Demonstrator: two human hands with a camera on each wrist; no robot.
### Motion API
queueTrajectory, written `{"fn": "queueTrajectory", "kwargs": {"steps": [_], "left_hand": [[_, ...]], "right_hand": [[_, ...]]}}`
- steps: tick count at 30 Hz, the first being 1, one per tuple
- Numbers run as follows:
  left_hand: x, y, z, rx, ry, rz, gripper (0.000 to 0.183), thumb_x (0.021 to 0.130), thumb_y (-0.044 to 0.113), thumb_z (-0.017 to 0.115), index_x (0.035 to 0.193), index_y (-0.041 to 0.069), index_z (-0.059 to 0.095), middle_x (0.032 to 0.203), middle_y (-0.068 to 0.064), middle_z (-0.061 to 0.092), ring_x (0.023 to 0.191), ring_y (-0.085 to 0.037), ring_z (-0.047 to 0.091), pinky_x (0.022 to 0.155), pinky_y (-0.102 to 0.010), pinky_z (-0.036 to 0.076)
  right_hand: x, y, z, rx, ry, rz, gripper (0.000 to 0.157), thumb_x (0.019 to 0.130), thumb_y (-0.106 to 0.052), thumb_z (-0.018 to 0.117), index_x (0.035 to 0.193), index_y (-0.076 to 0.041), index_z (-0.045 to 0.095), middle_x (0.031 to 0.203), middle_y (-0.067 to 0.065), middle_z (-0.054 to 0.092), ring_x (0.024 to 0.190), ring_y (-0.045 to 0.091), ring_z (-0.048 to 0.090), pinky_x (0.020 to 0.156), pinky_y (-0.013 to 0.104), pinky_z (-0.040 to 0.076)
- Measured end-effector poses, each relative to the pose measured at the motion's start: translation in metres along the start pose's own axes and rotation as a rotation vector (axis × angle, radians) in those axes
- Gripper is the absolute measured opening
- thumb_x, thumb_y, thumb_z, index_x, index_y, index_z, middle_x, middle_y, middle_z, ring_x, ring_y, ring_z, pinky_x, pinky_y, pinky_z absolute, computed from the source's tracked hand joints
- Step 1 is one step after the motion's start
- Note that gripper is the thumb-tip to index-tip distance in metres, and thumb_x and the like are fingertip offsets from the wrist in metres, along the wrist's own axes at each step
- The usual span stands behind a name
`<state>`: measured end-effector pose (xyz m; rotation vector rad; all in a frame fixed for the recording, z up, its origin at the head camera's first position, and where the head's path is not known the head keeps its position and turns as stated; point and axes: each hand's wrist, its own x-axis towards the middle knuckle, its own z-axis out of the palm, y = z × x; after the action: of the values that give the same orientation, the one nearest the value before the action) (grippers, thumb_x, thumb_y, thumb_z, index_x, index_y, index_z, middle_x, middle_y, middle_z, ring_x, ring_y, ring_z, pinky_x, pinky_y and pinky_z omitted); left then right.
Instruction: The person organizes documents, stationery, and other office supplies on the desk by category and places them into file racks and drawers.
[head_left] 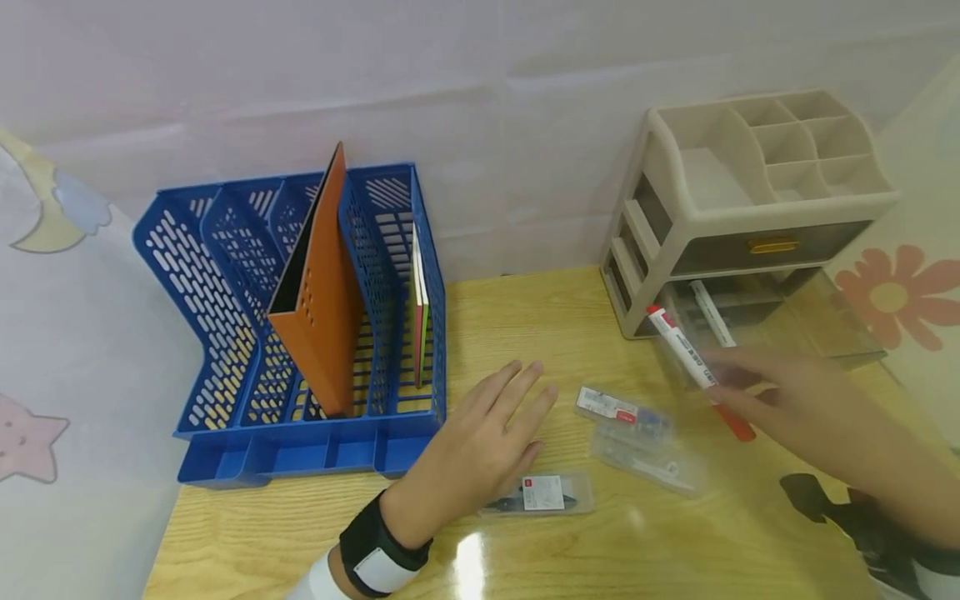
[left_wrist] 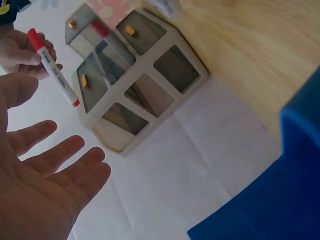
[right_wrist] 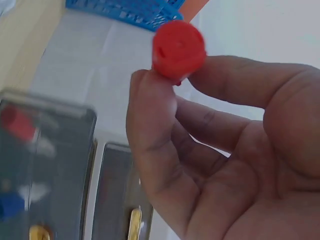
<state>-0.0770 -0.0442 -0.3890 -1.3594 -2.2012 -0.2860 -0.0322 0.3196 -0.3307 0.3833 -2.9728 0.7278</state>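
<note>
My right hand [head_left: 780,400] pinches a white marker [head_left: 684,348] with red ends between thumb and fingertips. In the right wrist view, the marker's red end [right_wrist: 179,50] faces the camera. Beside that hand, a clear drawer [head_left: 832,325] of the beige desk organizer [head_left: 675,208] is pulled out. Inside it lie a white marker [head_left: 712,312], a red piece [right_wrist: 19,122] and a blue piece [right_wrist: 11,205], both blurred. My left hand [head_left: 480,442] has its fingers spread and holds nothing. It partly covers a clear pen case [head_left: 577,492] on the table.
Two more clear cases [head_left: 607,406] [head_left: 645,462] lie between the hands. To the left stands a blue file rack [head_left: 405,433] with an orange folder [head_left: 330,308] and thin booklets [head_left: 420,317]. A dark object [head_left: 806,496] sits by the right forearm.
</note>
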Motion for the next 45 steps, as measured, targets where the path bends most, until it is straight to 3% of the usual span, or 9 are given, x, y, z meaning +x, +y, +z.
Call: {"fn": "queueTrajectory", "kwargs": {"steps": [6,12,17,22,24,25,29,38,45], "left_hand": [[-0.01,0.006,0.004,-0.007,-0.08,0.002,0.065,0.093,0.033,0.075,0.148,0.006,0.053,0.154,-0.023,0.05,0.138,-0.037,0.054,0.112,-0.043,0.05],[-0.022,0.007,0.004,0.001,-0.191,-0.005,0.067,0.095,0.037,0.072,0.152,0.009,0.049,0.157,-0.02,0.048,0.141,-0.037,0.052,0.112,-0.045,0.049],[-0.03,0.008,0.006,0.005,-0.262,0.012,0.069,0.095,0.04,0.072,0.153,0.011,0.047,0.157,-0.019,0.048,0.142,-0.038,0.05,0.113,-0.045,0.048],[-0.034,0.01,0.009,-0.007,-0.268,0.021,0.067,0.096,0.04,0.07,0.153,0.011,0.047,0.157,-0.019,0.047,0.142,-0.039,0.05,0.115,-0.046,0.046],[-0.035,0.011,0.01,-0.018,-0.263,0.017,0.066,0.097,0.038,0.069,0.153,0.011,0.047,0.157,-0.02,0.047,0.142,-0.039,0.05,0.115,-0.046,0.047],[-0.035,0.011,0.01,-0.02,-0.263,0.018,0.066,0.097,0.038,0.069,0.153,0.011,0.046,0.157,-0.02,0.047,0.142,-0.039,0.05,0.115,-0.046,0.047],[-0.035,0.013,0.01,-0.012,-0.266,0.023,0.064,0.098,0.038,0.066,0.154,0.012,0.046,0.156,-0.019,0.049,0.142,-0.039,0.051,0.114,-0.046,0.048],[-0.04,0.015,0.012,0.004,-0.28,0.024,0.063,0.099,0.04,0.065,0.153,0.013,0.048,0.156,-0.019,0.049,0.14,-0.039,0.052,0.112,-0.046,0.049],[-0.041,0.016,0.014,0.013,-0.282,0.023,0.064,0.098,0.042,0.066,0.153,0.014,0.048,0.155,-0.018,0.05,0.139,-0.039,0.053,0.112,-0.047,0.05]], "right_hand": [[0.001,0.011,-0.015,-0.1,-0.041,0.122,0.044,0.091,-0.024,0.079,0.131,-0.005,0.07,0.11,0.02,0.077,0.072,0.022,0.076,0.058,0.03,0.054],[0.015,0.02,-0.026,-0.167,-0.065,0.08,0.034,0.092,-0.013,0.076,0.124,-0.003,0.072,0.078,-0.006,0.072,0.061,-0.004,0.054,0.052,0.023,0.044],[0.028,0.034,-0.035,-0.183,-0.137,0.135,0.03,0.097,-0.012,0.07,0.12,0.007,0.069,0.076,-0.005,0.071,0.063,-0.001,0.053,0.056,0.024,0.047],[0.041,0.046,-0.038,-0.178,-0.155,0.131,0.031,0.1,-0.008,0.063,0.123,0.012,0.063,0.057,-0.003,0.051,0.046,0.006,0.037,0.046,0.025,0.037],[0.047,0.05,-0.036,-0.17,-0.129,0.104,0.014,0.099,-0.005,0.063,0.106,0.006,0.068,0.054,-0.003,0.042,0.044,0.006,0.032,0.043,0.024,0.034],[0.05,0.052,-0.036,-0.174,-0.122,0.092,0.008,0.098,-0.003,0.063,0.097,0.003,0.067,0.055,-0.003,0.041,0.045,0.007,0.034,0.043,0.025,0.034],[0.059,0.059,-0.036,-0.24,-0.159,0.12,0.025,0.1,-0.008,0.06,0.075,-0.007,0.058,0.055,-0.003,0.042,0.048,0.011,0.039,0.047,0.027,0.035],[0.069,0.07,-0.034,-0.262,-0.268,0.248,0.025,0.102,-0.018,0.053,0.08,-0.007,0.057,0.06,0.001,0.049,0.055,0.019,0.048,0.05,0.034,0.038],[0.07,0.083,-0.027,-0.215,-0.296,0.293,0.03,0.094,-0.015,0.056,0.065,-0.009,0.056,0.059,0.001,0.052,0.054,0.019,0.048,0.049,0.034,0.038]]}}
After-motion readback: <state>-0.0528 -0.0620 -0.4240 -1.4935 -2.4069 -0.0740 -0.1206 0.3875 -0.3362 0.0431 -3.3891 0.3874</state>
